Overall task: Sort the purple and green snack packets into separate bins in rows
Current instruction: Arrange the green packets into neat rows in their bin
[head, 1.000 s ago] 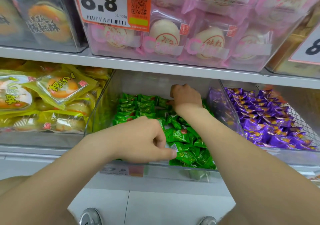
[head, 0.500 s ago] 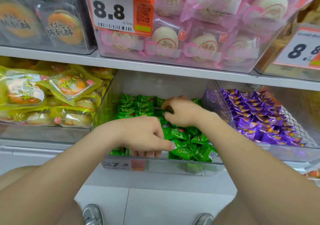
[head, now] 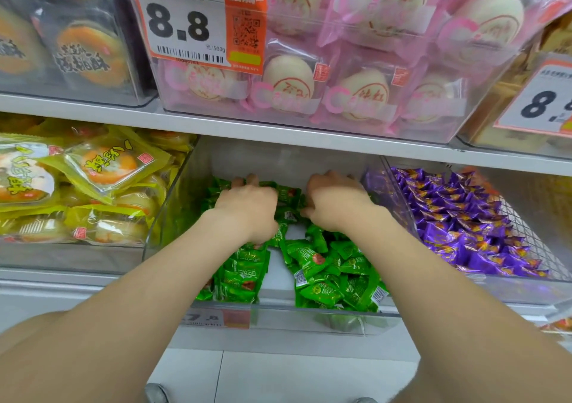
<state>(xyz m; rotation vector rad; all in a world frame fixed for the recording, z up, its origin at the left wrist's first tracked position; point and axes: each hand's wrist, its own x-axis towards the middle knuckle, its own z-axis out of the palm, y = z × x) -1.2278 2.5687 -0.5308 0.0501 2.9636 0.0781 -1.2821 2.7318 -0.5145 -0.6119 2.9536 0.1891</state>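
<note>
Grip unclear: I see L hand (head: pixel 247 207) & R hand (head: pixel 335 204) palm-down on green packets (head: pixel 312 260) at back of clear middle bin (head: pixel 173 216), fingertips buried. Greens too many to count; purple packets (head: pixel 458 220) fill 1 bin on R.

Both forearms bare, no sleeves; left hand (head: pixel 247 207), right hand (head: pixel 335 203) ungloved, no rings.
</note>
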